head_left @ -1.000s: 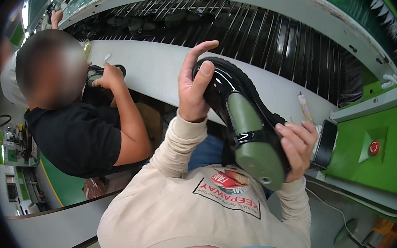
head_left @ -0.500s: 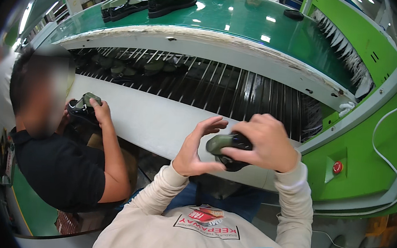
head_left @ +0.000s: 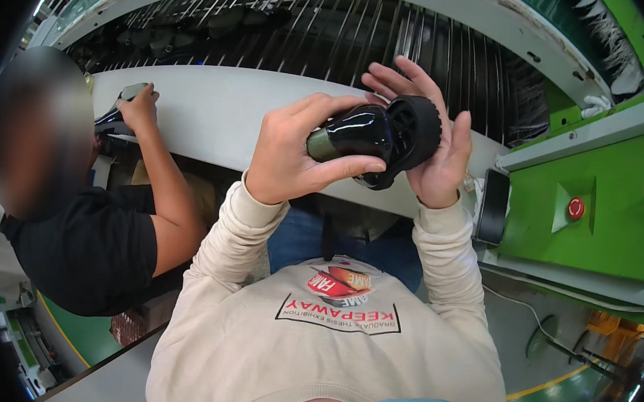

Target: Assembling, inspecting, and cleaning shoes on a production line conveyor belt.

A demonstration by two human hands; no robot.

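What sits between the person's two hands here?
A glossy black shoe, in the head view: the left hand wraps its upper, and the right hand backs its sole.

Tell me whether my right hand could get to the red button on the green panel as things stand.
Probably not right now: the right hand cradles the black shoe together with the left hand. The red button sits unobstructed farther right.

You hold the shoe (head_left: 377, 137) between your hands, above the bench (head_left: 215, 111): your left hand (head_left: 295, 153) on its left end, your right hand (head_left: 427, 134) behind its sole end. Beyond the bench runs the slatted conveyor (head_left: 337, 30). To your left, a co-worker's hand (head_left: 140, 108) rests on another shoe (head_left: 115, 115) at the bench edge. To your right, a button (head_left: 575, 209) sits on the side panel (head_left: 605, 203).
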